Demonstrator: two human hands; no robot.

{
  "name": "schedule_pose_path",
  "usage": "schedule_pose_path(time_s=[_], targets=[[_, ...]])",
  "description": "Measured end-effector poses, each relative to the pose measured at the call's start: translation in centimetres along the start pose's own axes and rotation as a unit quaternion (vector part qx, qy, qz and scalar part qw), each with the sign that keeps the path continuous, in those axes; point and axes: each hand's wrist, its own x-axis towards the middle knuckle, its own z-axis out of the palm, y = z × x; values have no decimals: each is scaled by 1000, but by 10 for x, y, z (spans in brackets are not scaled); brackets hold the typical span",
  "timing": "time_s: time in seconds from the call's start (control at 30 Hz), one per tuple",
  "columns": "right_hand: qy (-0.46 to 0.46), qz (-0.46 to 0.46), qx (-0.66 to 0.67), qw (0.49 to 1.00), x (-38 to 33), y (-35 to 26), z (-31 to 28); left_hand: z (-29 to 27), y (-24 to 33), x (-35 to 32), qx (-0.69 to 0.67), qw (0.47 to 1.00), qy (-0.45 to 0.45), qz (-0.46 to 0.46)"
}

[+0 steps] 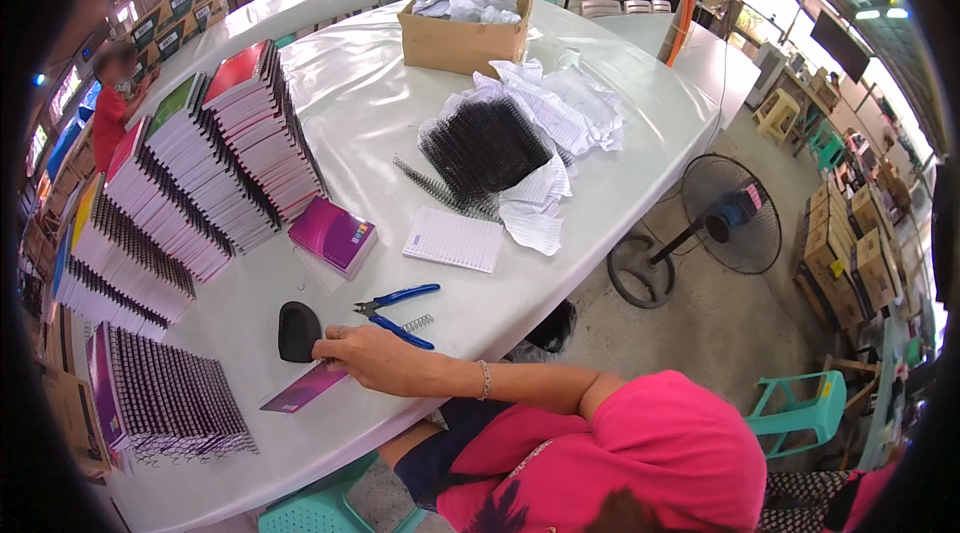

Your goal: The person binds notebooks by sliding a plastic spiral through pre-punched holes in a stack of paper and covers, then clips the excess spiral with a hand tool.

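My right hand (pixel 375 358) reaches in over the table's near edge, its fingers pinched together. The pinch is over the end of a purple notebook or cover (pixel 298 393), partly under the hand; what the fingertips hold is hidden. A black rounded object (pixel 298 331) lies right beside the fingertips. Just beyond the hand are blue-handled cutting pliers (pixel 385 305) with spread handles, and a short loose wire coil (pixel 418 323). My left hand does not show. Farther off lie a purple-covered notebook pile (pixel 335 235) and a lined white pad (pixel 453 239).
Tall stacks of coil-bound notebooks (pixel 265 123) line the table's left side; another stack (pixel 180 388) stands near left. Black binding coils (pixel 485 145) rest on crumpled paper (pixel 560 103). Behind is a cardboard box (pixel 465 41). A fan (pixel 730 215) and green stool (pixel 805 408) stand right.
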Motion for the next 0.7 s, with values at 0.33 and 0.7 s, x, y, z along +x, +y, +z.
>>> schedule_pose_path(time_s=[0.33,0.7], targets=[[11,-17,-3,1000,0,16,1,33,-7,-18,-25,999,-35,9],[4,3,7,1000,0,12,-4,60,-10,-53,-29,990,-137,27]])
